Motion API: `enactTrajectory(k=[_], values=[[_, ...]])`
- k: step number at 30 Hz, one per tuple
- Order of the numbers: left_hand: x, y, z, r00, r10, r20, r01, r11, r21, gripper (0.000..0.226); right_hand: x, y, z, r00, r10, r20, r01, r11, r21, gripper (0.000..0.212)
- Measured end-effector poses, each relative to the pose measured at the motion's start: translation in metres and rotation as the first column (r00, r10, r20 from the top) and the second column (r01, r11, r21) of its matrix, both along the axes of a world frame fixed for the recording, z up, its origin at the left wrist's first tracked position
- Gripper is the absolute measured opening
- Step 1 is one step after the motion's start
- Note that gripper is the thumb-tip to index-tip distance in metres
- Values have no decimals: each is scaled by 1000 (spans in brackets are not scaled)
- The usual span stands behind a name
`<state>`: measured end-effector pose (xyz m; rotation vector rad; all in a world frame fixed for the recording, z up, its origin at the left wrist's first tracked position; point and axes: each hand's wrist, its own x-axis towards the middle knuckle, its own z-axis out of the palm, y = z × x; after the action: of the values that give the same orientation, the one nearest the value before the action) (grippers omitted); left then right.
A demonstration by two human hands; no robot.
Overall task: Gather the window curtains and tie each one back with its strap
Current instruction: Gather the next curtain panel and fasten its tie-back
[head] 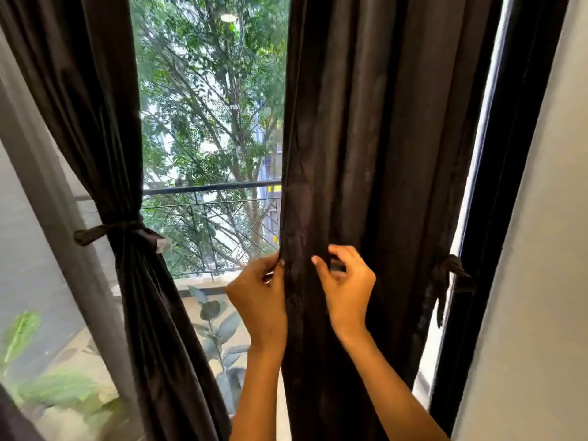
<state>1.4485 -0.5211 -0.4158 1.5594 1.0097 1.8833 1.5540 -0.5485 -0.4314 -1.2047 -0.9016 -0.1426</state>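
Head view faces the window [210, 122] closely, tilted perhaps slightly downward.

Both hands raised side by side — left hand [259, 289] and right hand [345, 281] pinching.

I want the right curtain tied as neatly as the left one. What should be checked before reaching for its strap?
1. Left curtain tied with its strap: ok.
2. Left hand grips the right curtain edge: ok.
3. Right hand pinches a fold: ok.
4. Right curtain fully gathered: not ok, still spread wide.
5. Right strap hanging free at the frame: ok.
6. Strap long enough: cannot tell.
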Motion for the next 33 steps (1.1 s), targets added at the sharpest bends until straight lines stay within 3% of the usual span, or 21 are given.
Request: enactTrajectory(k=[3, 6, 10, 15, 19, 21, 23, 25, 27, 29, 31, 33], values=[[4, -8, -5, 998, -53, 19, 53, 999, 5, 26, -17, -10, -16, 974, -114, 196, 102, 992, 70, 23], [9, -20, -10, 994, -109, 7, 108, 994, 35, 36, -22, -15, -26, 944, -137, 299, 136, 990, 25, 34], [15, -27, -17, 996, -93, 18, 90, 988, 122, 36, -22, -17, -33, 923, -92, 374, 136, 986, -92, 46], [13, -30, -14, 988, -150, 23, 148, 986, 71, 28, -25, -24, -32, 940, 93, 329, -40, 985, -165, 38], [2, -19, -5, 994, -99, -34, 101, 993, 62, 15, -26, -23, -23, 890, 153, 430, -71, 977, -201, 38], [-4, -11, -3, 997, -78, -16, 78, 996, 41, 11, -20, -19, -18, 911, 8, 412, 54, 989, -139, 49], [-11, -2, 0, 998, -69, 11, 69, 997, 18, 10, -14, -15, -9, 943, -195, 270, 240, 960, -144, 67], [-16, 3, 4, 998, -62, -10, 62, 998, 19, 10, -7, -10, -1, 986, -116, 117, 140, 962, -232, 96], [-19, 6, 8, 994, -105, -20, 105, 994, 14, 11, -7, -2, 2, 998, 9, 56, 4, 973, -232, 106], [-21, 5, 9, 989, -147, -30, 148, 989, 14, 11, -13, 2, 2, 993, -14, 120, 37, 981, -191, 89], [-20, 4, 9, 983, -183, -24, 183, 983, -2, 18, -25, 3, -1, 921, -217, 324, 267, 957, -118, 52], [-18, 0, 6, 979, -203, -5, 203, 979, -9, 28, -39, 2, -10, 870, -256, 422, 319, 944, -85, 48]])
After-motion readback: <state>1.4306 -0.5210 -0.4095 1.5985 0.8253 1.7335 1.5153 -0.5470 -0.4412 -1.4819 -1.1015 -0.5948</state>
